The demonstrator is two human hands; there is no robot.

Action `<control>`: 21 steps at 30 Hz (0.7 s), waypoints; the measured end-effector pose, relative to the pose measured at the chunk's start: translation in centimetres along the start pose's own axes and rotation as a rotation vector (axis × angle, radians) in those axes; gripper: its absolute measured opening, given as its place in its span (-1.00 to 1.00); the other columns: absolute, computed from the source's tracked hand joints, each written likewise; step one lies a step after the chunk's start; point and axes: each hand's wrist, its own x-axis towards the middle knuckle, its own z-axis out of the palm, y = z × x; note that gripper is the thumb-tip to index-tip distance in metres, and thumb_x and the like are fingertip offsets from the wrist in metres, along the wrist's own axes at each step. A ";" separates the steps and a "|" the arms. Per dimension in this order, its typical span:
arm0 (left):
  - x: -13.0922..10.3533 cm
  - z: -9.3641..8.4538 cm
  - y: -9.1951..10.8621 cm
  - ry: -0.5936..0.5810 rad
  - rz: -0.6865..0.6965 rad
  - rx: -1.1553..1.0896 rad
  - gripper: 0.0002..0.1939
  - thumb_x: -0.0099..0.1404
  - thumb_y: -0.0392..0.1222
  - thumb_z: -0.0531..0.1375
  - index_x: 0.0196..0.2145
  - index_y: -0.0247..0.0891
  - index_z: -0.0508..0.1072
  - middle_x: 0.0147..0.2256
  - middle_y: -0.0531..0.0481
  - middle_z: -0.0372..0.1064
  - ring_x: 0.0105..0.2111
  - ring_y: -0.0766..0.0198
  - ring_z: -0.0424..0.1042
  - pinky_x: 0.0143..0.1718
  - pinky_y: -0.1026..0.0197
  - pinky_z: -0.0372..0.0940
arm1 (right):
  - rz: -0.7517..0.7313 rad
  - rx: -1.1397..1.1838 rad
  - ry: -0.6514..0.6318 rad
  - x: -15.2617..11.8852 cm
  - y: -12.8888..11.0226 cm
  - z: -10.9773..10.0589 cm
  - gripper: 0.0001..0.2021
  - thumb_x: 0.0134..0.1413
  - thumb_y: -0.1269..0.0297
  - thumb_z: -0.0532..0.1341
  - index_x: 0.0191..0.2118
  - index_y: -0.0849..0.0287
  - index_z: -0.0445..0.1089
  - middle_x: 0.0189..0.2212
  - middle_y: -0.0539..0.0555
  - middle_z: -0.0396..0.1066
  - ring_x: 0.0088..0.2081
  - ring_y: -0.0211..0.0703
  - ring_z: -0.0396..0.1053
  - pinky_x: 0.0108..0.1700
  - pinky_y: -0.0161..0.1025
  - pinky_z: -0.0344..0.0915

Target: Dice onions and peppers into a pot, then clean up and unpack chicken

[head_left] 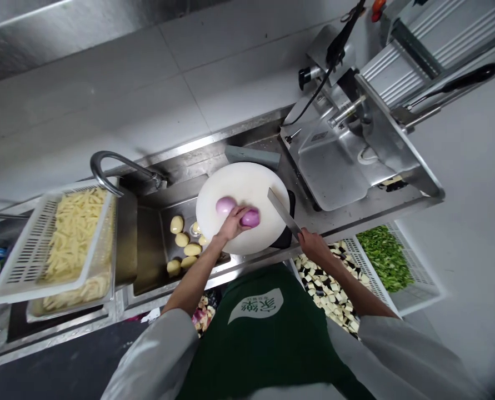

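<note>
On the round white cutting board (247,180) lie two peeled purple onions. My left hand (233,222) has its fingers closed around the right onion (250,218), holding it against the board. The other onion (225,205) sits just beyond my left wrist, near the board's left side. In my right hand (311,244) is the handle of a kitchen knife (283,211). Its blade slants up and left over the right part of the board, apart from both onions.
Left of the board, a sink (147,239) holds several peeled potatoes (193,249) beneath a faucet (122,161). Potato strips (76,222) fill a white basket farther left. A metal slicing machine (334,161) stands at right. Below are crates of diced eggplant (326,283) and chopped greens (384,258).
</note>
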 end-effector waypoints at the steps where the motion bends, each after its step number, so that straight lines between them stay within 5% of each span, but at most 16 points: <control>1: 0.7 1.1 0.4 0.080 -0.074 -0.007 -0.32 0.16 -0.07 0.48 0.22 -0.08 0.47 0.11 -0.19 0.31 0.15 -0.12 0.39 0.31 -0.26 0.27 | 0.003 0.002 -0.007 -0.2 -0.5 0.1 -0.69 0.56 0.27 -0.12 0.01 0.27 0.32 -0.22 0.29 0.56 -0.16 0.10 0.57 -0.23 -0.19 0.19; 4: 1.3 4.2 1.9 0.286 -0.215 0.014 -0.28 0.18 0.03 0.47 0.23 -0.17 0.43 0.07 -0.20 0.23 0.08 -0.10 0.40 0.23 -0.22 0.33 | -0.003 0.005 -0.043 -0.9 -1.8 0.4 -0.68 0.56 0.28 -0.14 0.04 0.27 0.31 -0.22 0.29 0.57 -0.14 0.09 0.58 -0.22 -0.19 0.22; 7: 1.2 5.0 2.5 0.336 -0.151 0.072 -0.49 0.34 0.04 0.34 0.16 -0.19 0.48 0.03 -0.21 0.24 0.10 -0.07 0.34 0.24 -0.16 0.30 | -0.030 -0.034 -0.073 -1.2 -1.9 0.3 -0.68 0.55 0.29 -0.15 0.07 0.27 0.29 -0.21 0.31 0.57 -0.14 0.10 0.59 -0.22 -0.19 0.25; 9: 1.5 4.3 2.4 0.309 -0.069 0.115 -0.64 0.45 0.02 0.21 0.08 -0.19 0.54 0.00 -0.22 0.29 0.08 -0.06 0.31 0.23 -0.14 0.29 | -0.052 -0.068 -0.081 -1.1 -1.3 -0.1 -0.69 0.55 0.30 -0.14 0.08 0.28 0.29 -0.21 0.31 0.57 -0.15 0.12 0.60 -0.23 -0.18 0.26; 14: 3.1 3.4 2.1 0.135 0.051 0.190 -0.65 0.52 -0.02 0.08 0.03 -0.16 0.59 -0.01 -0.24 0.35 0.02 -0.07 0.26 0.14 -0.16 0.32 | -0.110 -0.124 -0.083 -0.9 0.5 -2.3 -0.72 0.55 0.29 -0.11 0.09 0.25 0.26 -0.27 0.27 0.57 -0.24 0.11 0.58 -0.32 -0.21 0.19; 21: 3.2 4.3 2.2 0.141 0.045 0.227 -0.63 0.53 -0.05 0.06 0.08 -0.18 0.58 -0.03 -0.25 0.35 -0.02 -0.05 0.23 0.14 -0.13 0.31 | -0.148 -0.099 -0.131 -1.5 0.1 -4.6 -0.69 0.57 0.21 -0.14 0.08 0.23 0.27 -0.36 0.19 0.53 -0.35 0.01 0.53 -0.42 -0.21 0.02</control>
